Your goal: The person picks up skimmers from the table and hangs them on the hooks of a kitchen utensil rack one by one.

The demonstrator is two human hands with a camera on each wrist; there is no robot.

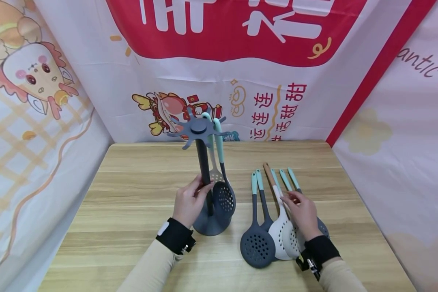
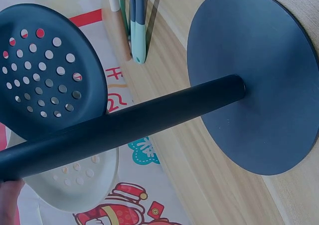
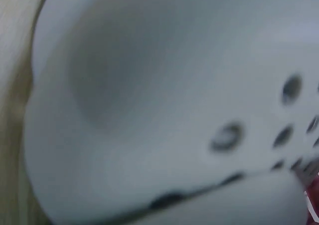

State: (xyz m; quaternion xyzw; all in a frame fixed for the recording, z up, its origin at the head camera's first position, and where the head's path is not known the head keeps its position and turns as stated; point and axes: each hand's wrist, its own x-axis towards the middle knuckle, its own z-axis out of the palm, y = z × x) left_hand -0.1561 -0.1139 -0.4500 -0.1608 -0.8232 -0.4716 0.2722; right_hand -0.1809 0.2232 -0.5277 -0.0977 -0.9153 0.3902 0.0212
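The left hand (image 1: pixel 192 202) grips the dark stand (image 1: pixel 203 166) by its post, mid-frame; a dark skimmer (image 1: pixel 224 198) hangs there, partly covering a pale skimmer (image 1: pixel 216 175). At lower right the right hand (image 1: pixel 302 213) is in among white skimmers (image 1: pixel 278 233), hiding parts of them; whether it pinches one I can't tell, and its wrist view is mostly blurred white. Bare table (image 1: pixel 131 182) stretches from the stand to the left edge.
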